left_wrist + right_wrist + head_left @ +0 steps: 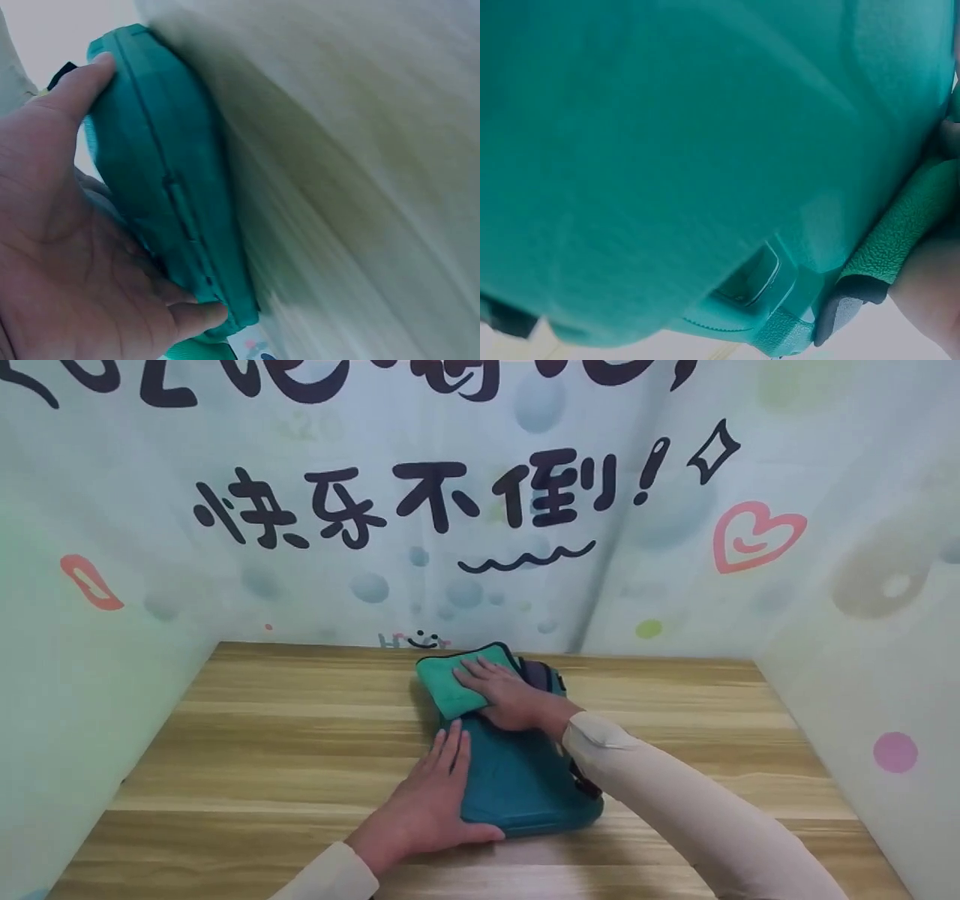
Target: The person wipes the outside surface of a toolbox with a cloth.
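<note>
A teal zippered bag (525,780) lies flat on the wooden table, its dark straps along the right side. Across its far end is a green cloth (442,682) with a black border. My right hand (510,701) rests palm down on the cloth, fingers extended toward the far left. Along the bag's near left edge, my left hand (427,810) touches with straight fingers, the thumb stretched along the near edge. The left wrist view shows a zipper seam (169,180) on the bag's side. In the right wrist view the bag's smooth top fills most of the picture.
The wooden table (262,750) extends to both sides of the bag. Behind it hangs a pale printed backdrop (345,615) with black lettering, and pale walls (825,682) stand at left and right.
</note>
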Available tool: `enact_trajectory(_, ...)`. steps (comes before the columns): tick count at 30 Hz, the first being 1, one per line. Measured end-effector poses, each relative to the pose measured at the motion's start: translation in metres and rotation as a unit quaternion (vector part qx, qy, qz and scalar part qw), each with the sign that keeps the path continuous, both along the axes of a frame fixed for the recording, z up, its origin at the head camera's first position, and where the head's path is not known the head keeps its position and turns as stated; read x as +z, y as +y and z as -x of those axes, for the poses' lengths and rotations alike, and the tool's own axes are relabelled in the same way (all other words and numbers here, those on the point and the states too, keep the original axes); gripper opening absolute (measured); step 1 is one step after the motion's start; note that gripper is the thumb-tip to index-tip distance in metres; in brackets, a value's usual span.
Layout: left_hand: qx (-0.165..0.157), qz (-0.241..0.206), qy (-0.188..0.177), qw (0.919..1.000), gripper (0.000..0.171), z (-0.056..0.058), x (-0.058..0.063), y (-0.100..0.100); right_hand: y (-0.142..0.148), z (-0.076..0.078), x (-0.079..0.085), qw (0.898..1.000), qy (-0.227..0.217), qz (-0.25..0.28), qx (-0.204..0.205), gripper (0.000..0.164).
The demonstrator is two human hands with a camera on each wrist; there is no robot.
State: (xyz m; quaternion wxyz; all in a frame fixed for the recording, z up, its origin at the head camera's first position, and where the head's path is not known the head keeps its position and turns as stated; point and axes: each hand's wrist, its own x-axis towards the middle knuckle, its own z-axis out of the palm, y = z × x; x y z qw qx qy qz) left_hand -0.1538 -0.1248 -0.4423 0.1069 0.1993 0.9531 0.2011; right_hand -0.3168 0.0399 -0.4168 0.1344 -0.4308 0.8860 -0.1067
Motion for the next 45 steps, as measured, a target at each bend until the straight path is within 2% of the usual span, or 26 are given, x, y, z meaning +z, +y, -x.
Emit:
enact_trajectory(5, 0.029, 0.003, 0.009, 0.9995, 0.138, 0.000, -0.007, -0.003, -0.002, 0.000, -0.001, 1.000, 0.004, -0.005, 0.004, 0.066)
enact_trajectory(12, 0.054, 0.005, -0.006, 0.9985, 0.144, 0.001, -0.010, -0.002, 0.004, -0.009, -0.001, 1.000, 0.001, -0.012, 0.009, 0.068)
enact_trajectory(20, 0.072, -0.004, -0.013, 0.9973, 0.144, 0.001, -0.011, -0.003, 0.017, -0.033, -0.004, 0.998, 0.005, 0.011, 0.066, 0.069)
enact_trajectory(26, 0.059, -0.011, 0.003, 0.9982, 0.139, -0.001, -0.012, -0.004, 0.029, -0.056, -0.005, 0.995, -0.010, 0.023, 0.098, 0.067)
enact_trajectory(33, 0.023, -0.026, 0.029, 0.9990, 0.125, -0.005, -0.015, -0.005, 0.042, -0.079, -0.007, 0.989, -0.013, 0.047, 0.138, 0.064)
enact_trajectory(36, 0.020, -0.028, 0.027, 0.9991, 0.120, -0.005, -0.015, -0.006, 0.046, -0.087, -0.008, 0.988, -0.013, 0.056, 0.146, 0.062)
enact_trajectory(41, 0.017, -0.017, 0.015, 0.9996, 0.116, -0.006, -0.014, -0.007, 0.051, -0.098, -0.010, 0.986, -0.002, 0.063, 0.156, 0.061)
enact_trajectory(45, 0.000, 0.004, 0.028, 0.9996, 0.111, -0.006, -0.013, -0.007, 0.055, -0.104, -0.011, 0.984, 0.000, 0.070, 0.165, 0.061)
